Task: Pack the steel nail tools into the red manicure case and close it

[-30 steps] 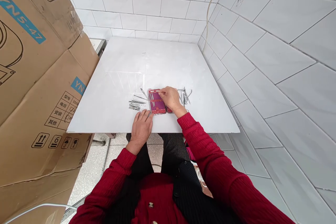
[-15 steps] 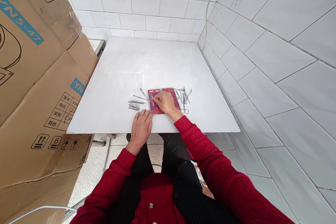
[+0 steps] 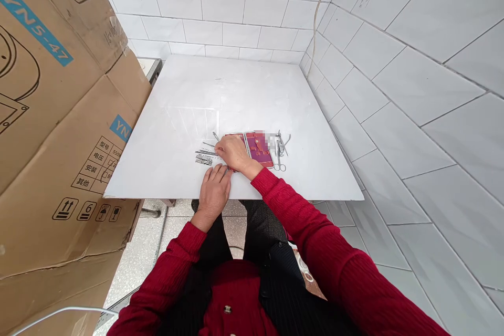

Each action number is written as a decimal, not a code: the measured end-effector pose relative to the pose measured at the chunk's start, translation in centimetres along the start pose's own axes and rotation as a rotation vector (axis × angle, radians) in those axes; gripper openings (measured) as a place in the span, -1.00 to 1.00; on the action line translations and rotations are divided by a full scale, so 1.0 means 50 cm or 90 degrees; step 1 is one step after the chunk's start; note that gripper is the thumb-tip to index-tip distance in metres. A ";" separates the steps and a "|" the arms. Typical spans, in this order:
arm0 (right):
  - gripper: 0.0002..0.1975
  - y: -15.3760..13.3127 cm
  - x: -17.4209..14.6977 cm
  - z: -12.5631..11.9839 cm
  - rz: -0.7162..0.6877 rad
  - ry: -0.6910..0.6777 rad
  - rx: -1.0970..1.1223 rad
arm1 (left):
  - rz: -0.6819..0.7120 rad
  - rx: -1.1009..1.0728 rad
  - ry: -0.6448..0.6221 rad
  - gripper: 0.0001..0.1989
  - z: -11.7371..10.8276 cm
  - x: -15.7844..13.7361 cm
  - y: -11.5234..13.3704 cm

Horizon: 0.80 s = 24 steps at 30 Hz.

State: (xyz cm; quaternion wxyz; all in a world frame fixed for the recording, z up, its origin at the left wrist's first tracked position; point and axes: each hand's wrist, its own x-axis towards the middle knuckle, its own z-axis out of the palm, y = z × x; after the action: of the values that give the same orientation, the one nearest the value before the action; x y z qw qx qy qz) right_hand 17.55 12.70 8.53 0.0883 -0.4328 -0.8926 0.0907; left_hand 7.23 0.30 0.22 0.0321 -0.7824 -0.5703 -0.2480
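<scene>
Red case point(image 3: 264, 159) spread wide on table point(image 3: 271, 92); right hand point(image 3: 235, 152) over its left half, pinched near tools point(image 3: 203, 153), cannot tell if holding one; left hand point(image 3: 214, 187) flat, loose; box point(image 3: 84, 115) says "YN5-47"

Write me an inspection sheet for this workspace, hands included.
Surface: flat white tabletop, faint marks showing.
Job's things: open red-and-purple rectangular case; slim silver metal tools to its left; silver metal scissors among other tools to its right.
Clutter: large brown printed cardboard packaging left of the tabletop.
Hands: left hand palm down at the front edge; right hand over the case's left half, fingertips pinched, grasp unclear.
Cables: thin pale cable along the wall corner; another pale cable lower left.
Surroundings: white tiled walls behind and right.
</scene>
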 end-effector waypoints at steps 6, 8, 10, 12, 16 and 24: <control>-0.71 -0.019 0.021 0.009 -0.059 -0.026 -0.039 | 0.012 0.013 0.004 -0.59 -0.002 0.001 -0.001; -0.69 -0.027 0.030 0.009 -0.062 -0.031 -0.057 | 0.012 0.015 0.008 -0.60 -0.002 0.001 -0.001; -0.68 -0.034 0.039 0.009 -0.059 -0.045 -0.083 | 0.011 0.013 0.009 -0.60 -0.002 0.001 -0.001; -0.68 -0.039 0.049 0.010 -0.055 -0.058 -0.108 | 0.011 0.012 0.007 -0.60 -0.002 0.000 -0.002; -0.70 -0.041 0.067 0.019 -0.052 -0.075 -0.124 | 0.010 0.003 0.004 -0.59 -0.003 0.001 -0.002; -0.74 -0.055 0.093 0.023 -0.036 -0.127 -0.154 | 0.013 0.004 0.016 -0.60 -0.001 0.001 -0.002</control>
State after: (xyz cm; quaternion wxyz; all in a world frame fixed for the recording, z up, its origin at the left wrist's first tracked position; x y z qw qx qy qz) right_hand 12.36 14.59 8.44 -0.0510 -0.4039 -0.9131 0.0224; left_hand 7.14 0.36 0.26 0.0443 -0.7851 -0.5625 -0.2553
